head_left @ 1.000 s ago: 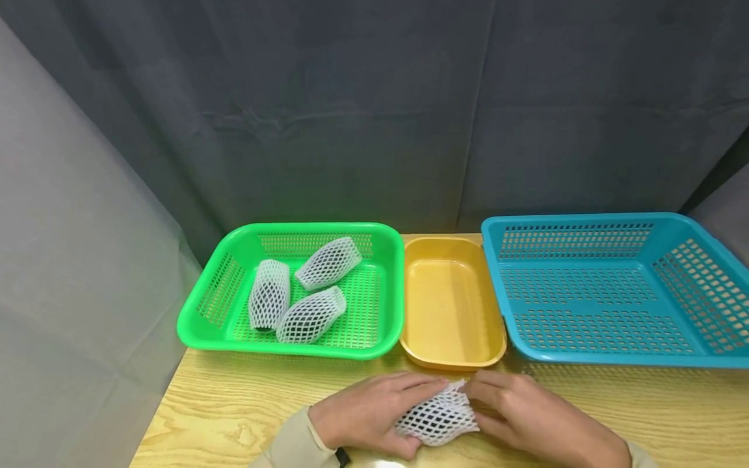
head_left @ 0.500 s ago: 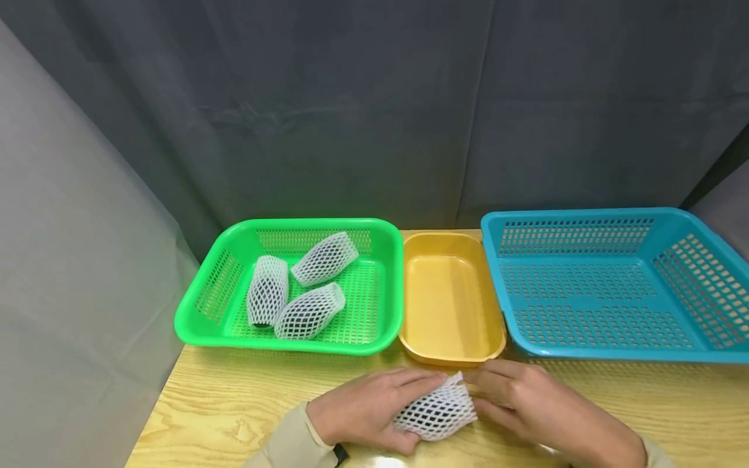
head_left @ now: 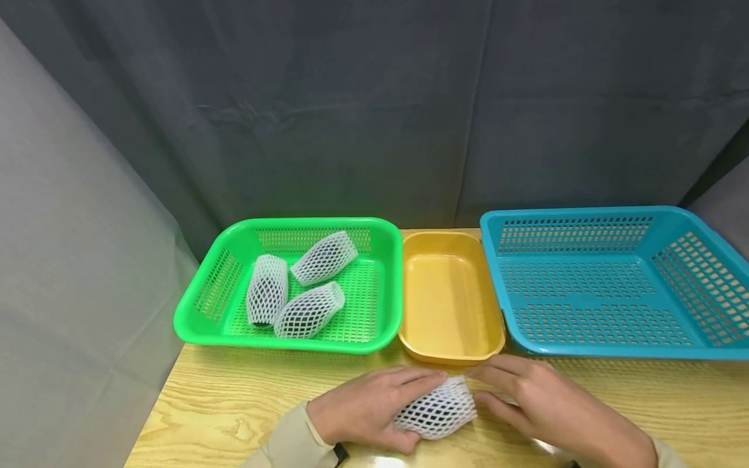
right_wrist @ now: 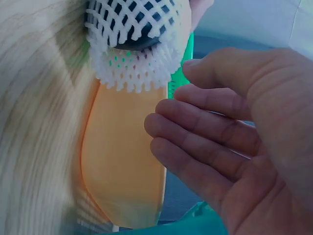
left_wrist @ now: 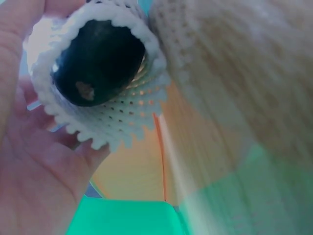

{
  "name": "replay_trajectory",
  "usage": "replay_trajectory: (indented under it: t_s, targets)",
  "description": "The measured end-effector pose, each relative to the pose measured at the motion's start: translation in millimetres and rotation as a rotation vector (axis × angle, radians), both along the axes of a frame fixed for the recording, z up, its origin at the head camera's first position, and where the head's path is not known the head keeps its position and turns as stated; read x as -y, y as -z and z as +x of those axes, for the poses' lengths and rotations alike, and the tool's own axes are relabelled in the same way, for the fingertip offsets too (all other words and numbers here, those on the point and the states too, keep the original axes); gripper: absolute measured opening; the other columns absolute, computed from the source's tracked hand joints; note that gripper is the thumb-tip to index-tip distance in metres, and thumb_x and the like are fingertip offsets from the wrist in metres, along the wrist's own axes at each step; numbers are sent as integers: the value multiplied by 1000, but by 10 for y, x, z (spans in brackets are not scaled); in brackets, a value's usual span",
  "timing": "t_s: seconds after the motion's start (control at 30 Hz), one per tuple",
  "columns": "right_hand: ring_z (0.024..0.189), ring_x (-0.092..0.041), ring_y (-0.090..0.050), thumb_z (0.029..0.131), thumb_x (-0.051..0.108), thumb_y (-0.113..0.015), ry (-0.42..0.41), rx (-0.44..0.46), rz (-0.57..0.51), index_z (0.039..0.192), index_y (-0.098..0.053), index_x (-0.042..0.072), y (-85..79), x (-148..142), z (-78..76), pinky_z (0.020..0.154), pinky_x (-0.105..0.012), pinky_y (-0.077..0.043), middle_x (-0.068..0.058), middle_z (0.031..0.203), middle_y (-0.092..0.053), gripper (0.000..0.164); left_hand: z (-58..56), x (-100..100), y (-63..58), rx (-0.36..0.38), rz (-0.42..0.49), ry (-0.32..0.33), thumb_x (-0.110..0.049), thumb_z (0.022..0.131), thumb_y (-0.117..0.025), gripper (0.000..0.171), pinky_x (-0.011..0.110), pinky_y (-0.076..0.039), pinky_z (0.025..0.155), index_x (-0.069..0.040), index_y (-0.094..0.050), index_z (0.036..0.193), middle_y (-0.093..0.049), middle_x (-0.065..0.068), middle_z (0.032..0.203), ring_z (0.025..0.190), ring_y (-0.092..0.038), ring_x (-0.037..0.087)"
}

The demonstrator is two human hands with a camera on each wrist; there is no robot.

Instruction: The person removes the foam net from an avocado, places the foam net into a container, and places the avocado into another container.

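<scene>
My left hand [head_left: 371,406] grips a white foam net sleeve [head_left: 439,409] on the wooden table, with a dark rounded thing inside it. Through the sleeve's open end, the left wrist view shows that dark, glossy thing [left_wrist: 98,61] with a small brownish patch. My right hand [head_left: 538,400] is just right of the sleeve, apart from it, fingers loosely bent and holding nothing. In the right wrist view, its fingers [right_wrist: 195,122] stand beside the sleeve's jagged open edge [right_wrist: 134,73]. The green basket [head_left: 386,325] holds several sleeved dark things, such as one sleeve [head_left: 310,312] at its front.
A yellow tray [head_left: 450,305] with nothing in it stands between the green basket and a blue basket [head_left: 585,286]. The blue basket holds nothing visible. Dark cloth [head_left: 351,110] hangs behind, and a pale cloth wall [head_left: 88,260] is at the left. The wooden table [head_left: 222,403] lies in front.
My right hand has drawn off the sleeve's end and moved slightly right, its fingers loosening. My left hand keeps its grip on the sleeve. The head view has shifted slightly.
</scene>
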State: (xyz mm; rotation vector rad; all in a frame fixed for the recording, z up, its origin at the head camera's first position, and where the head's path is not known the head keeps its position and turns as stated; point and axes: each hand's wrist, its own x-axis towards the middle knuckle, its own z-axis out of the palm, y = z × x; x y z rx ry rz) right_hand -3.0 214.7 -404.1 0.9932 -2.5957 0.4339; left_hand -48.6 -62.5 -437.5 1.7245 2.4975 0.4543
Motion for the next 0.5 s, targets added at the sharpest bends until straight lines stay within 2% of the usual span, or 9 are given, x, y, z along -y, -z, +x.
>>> replay_trajectory:
  t_s: [0.13,0.4,0.5]
  targets:
    - [90,2,-66,74,25,-82,18,-8,2,106,-71,24,5,-5,12,76,-14,-53,19,104,-68,33,4,-5,5,11,-6,4,-38,81,-66,83,22,-40,113,-14,-31,152,-44,-1,152,138,-46,10]
    - [88,1,-67,79,26,-79,-10,-15,-12,108,-71,23,5,-7,14,74,-15,-54,16,105,-68,30,-3,-9,19,20,9,9,-37,82,-65,83,22,-40,113,-13,-29,153,-42,0,153,139,-45,10]
    - [89,4,-64,79,27,-79,-4,-19,-12,112,-70,24,-5,9,14,76,-13,-53,18,106,-66,35,-9,-7,20,41,10,2,-37,82,-65,85,23,-40,113,-13,-27,154,-41,0,154,139,-44,10]
